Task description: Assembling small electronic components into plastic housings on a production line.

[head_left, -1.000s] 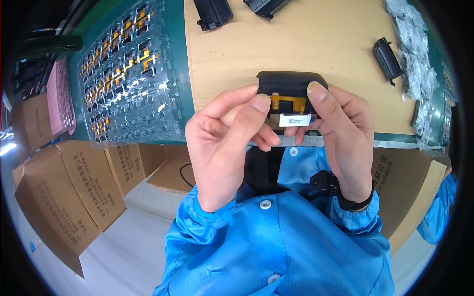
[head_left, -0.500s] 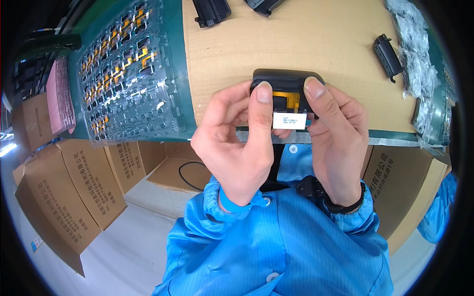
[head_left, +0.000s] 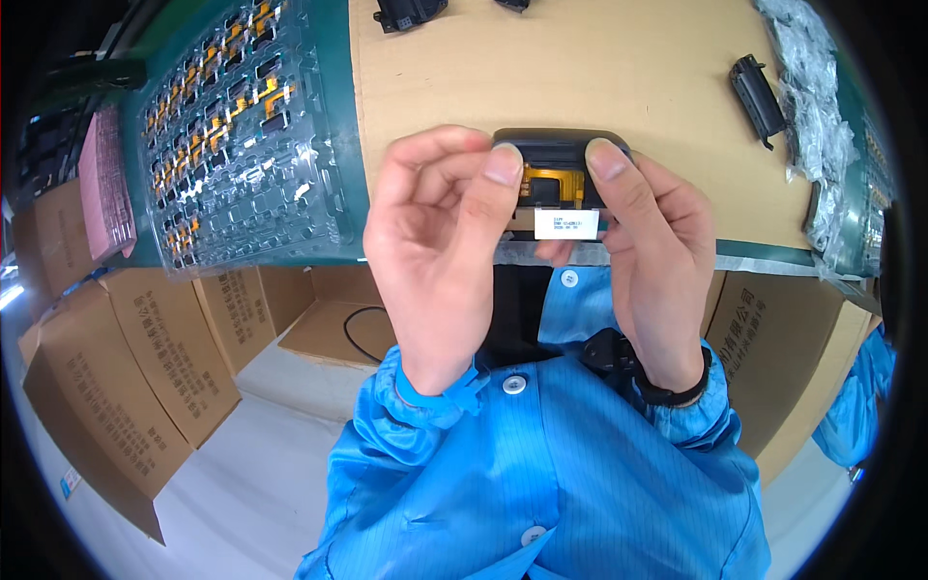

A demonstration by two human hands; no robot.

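Observation:
Both hands hold a black plastic housing [head_left: 556, 143] just above the near part of the cardboard-covered worktop. My left hand [head_left: 440, 227] is closed on the left side, its thumb pressed against the front and its index finger bent at the upper left corner. On the right edge, the thumb of my right hand [head_left: 662, 222] lies across the face, with the fingers behind. A yellow flex circuit [head_left: 579, 184] with a dark square part shows in the recess between the thumbs. Below it hangs a white printed label [head_left: 566, 225]. The back of the housing is hidden.
Clear plastic trays [head_left: 227, 145] with several yellow-and-black flex parts lie at left, beside a pink stack [head_left: 104, 184]. Another black housing [head_left: 757, 101] rests at right near clear plastic bags [head_left: 812, 106]. One more black part [head_left: 411, 12] is at the far edge. Cardboard boxes [head_left: 126, 367] stand below the table.
My left thumb has shifted left and up, uncovering more of the yellow flex circuit. My left index finger has lifted at the corner. The right hand keeps its hold; the view has shifted slightly.

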